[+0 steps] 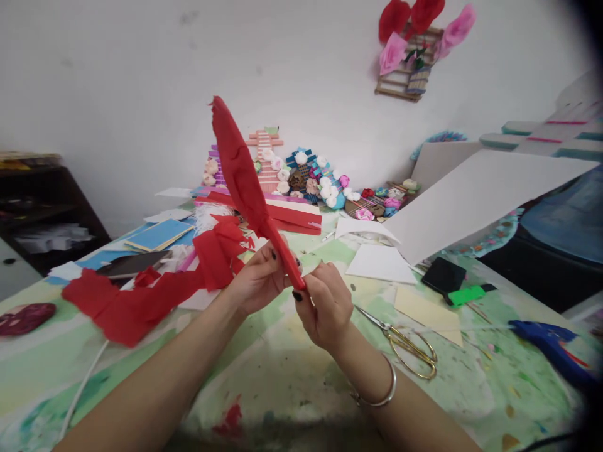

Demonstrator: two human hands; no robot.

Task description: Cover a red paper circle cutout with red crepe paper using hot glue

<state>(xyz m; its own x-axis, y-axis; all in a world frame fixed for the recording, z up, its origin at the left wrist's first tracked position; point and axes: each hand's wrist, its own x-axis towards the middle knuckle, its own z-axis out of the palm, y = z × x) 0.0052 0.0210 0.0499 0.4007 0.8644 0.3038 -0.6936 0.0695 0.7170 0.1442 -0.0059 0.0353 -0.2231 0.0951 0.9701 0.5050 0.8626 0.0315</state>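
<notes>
A long folded piece of red crepe paper (241, 172) stands up from between my two hands, its frayed tip tilted up and to the left. My left hand (257, 279) is closed round its lower part from the left. My right hand (324, 302) pinches its bottom end with thumb and fingers; a silver bangle (384, 395) sits on that wrist. Both hands hover just above the paint-stained green table (282, 376).
Loose red crepe paper (141, 295) lies left of my hands. Gold-handled scissors (407, 345) lie to the right, with white sheets (379, 260), a green and black tool (459, 285) and a blue glue gun (551, 342). Paper-flower crafts (306, 182) stand at the back.
</notes>
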